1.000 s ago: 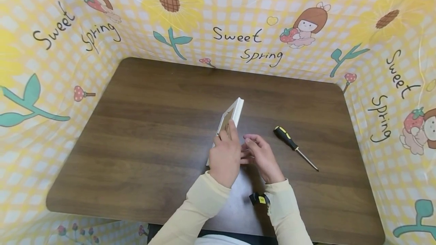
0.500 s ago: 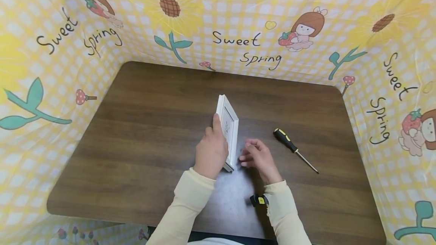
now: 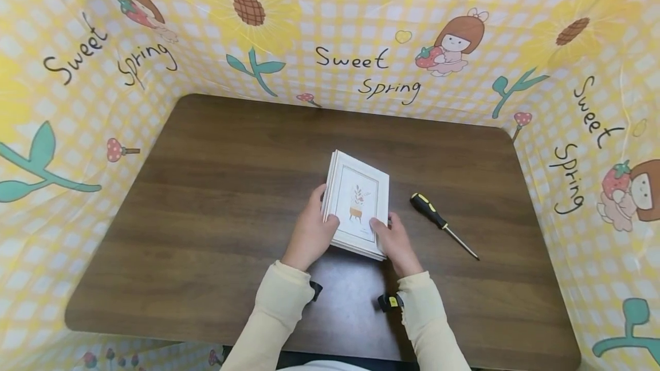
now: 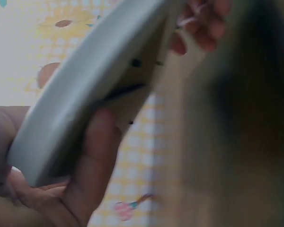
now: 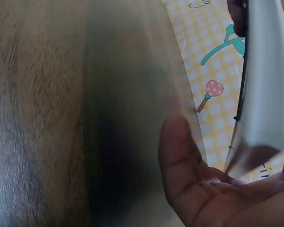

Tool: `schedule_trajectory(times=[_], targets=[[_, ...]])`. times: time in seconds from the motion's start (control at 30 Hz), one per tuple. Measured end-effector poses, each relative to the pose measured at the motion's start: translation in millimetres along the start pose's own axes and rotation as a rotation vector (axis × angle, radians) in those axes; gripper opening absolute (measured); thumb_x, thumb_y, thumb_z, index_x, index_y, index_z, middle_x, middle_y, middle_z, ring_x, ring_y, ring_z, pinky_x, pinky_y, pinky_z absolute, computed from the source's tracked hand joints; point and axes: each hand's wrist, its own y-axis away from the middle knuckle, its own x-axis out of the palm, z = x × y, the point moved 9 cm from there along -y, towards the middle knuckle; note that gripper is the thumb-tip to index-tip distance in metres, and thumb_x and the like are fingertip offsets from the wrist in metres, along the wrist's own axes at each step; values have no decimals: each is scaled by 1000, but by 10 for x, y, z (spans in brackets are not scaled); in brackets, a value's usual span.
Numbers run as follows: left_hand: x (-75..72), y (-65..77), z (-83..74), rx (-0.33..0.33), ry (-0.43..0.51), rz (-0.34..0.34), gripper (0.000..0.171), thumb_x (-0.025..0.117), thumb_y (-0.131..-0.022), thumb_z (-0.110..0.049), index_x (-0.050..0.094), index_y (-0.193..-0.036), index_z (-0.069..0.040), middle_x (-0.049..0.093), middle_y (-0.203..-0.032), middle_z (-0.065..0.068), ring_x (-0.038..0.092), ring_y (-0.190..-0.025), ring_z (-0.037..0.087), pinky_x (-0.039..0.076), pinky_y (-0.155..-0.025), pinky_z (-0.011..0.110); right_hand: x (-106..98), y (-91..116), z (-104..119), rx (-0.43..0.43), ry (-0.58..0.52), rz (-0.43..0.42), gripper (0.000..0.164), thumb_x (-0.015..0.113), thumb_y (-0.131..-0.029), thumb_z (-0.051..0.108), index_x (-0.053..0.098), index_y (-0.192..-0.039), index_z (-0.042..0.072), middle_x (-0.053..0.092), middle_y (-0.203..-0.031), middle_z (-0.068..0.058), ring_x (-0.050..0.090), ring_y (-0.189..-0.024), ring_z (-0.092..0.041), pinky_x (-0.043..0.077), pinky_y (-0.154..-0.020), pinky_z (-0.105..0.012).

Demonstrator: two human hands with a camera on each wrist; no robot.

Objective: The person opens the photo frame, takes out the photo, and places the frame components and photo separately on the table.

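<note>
"Both sides held now?"

"Yes: left hand (image 3: pixel 310 235) and right hand (image 3: pixel 399 245) grip the white picture frame (image 3: pixel 358 205), thumbs on front, fingers partly curled. Earlier, only the left did."

"Where?"

"Twelve o'clock ahead, front turned from three o'clock; likely steadier."

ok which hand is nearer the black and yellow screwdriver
The right hand, at the edge of the white rectangular picture frame facing the screwdriver; the left hand grips the opposite edge, farther away.
</note>
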Motion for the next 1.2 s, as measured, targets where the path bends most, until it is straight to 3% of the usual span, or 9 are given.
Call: schedule_trajectory(times=[0.1, 0.2, 0.33, 0.47, 0.73, 1.03, 1.2], targets=[[98, -19, 192, -51, 123, 22, 67, 54, -89, -6, 37, -154, -8, 62, -123, 18, 62, -100, 29, 49, -86, 46, -55, -11, -16, -3, 5, -13, 52, 57, -102, 23, 41, -143, -4, 52, -131, -24, 51, -114, -34, 38, -99, -45], [200, -32, 382, -83, 246, 28, 65, 53, -89, -4, 39, -153, -7, 63, -110, 16, 61, -87, 25, 50, -76, 39, -107, -17, -25, -12, 1, -18, 50, 58, -101, 21, 42, -141, -5, 53, -128, -24, 53, -110, -34, 41, -95, -44], [320, -42, 571, -90, 353, 27, 64, 53, -89, -2, 41, -151, -3, 65, -106, 18, 62, -89, 24, 51, -75, 35, -150, -36, -39, -17, 36, -25, 47, 59, -99, 20, 44, -136, -6, 54, -126, -24, 53, -109, -34, 41, -94, -44], [431, -54, 696, -98, 386, 39, 64, 53, -88, -1, 41, -151, -3, 66, -108, 20, 63, -94, 26, 52, -79, 38, -174, -60, -103, 1, 66, -26, 50, 60, -98, 18, 43, -138, -7, 53, -130, -26, 52, -113, -35, 41, -99, -48], [513, -32, 706, -119, 335, 80, 65, 52, -88, 1, 37, -152, -2, 64, -110, 20, 62, -93, 27, 51, -79, 38, -211, -70, -180, 19, 136, -43, 49, 61, -96, 18, 45, -135, -6, 55, -127, -25, 54, -110, -35, 43, -96, -49], [502, 25, 612, -113, 23, 55, 61, 53, -96, -15, 36, -154, -13, 63, -131, 13, 61, -113, 28, 45, -95, 50, -243, -76, -146, -7, 189, -99, 51, 64, -93, 18, 42, -133, -5, 54, -127, -27, 53, -114, -37, 41, -100, -53], [486, 51, 542, -95, -34, 26, 61, 53, -95, -19, 38, -154, -14, 62, -134, 13, 59, -119, 30, 44, -97, 52, -300, -53, -103, -17, 227, -133, 50, 64, -94, 19, 43, -133, -4, 57, -124, -25, 55, -110, -37, 43, -97, -52]])
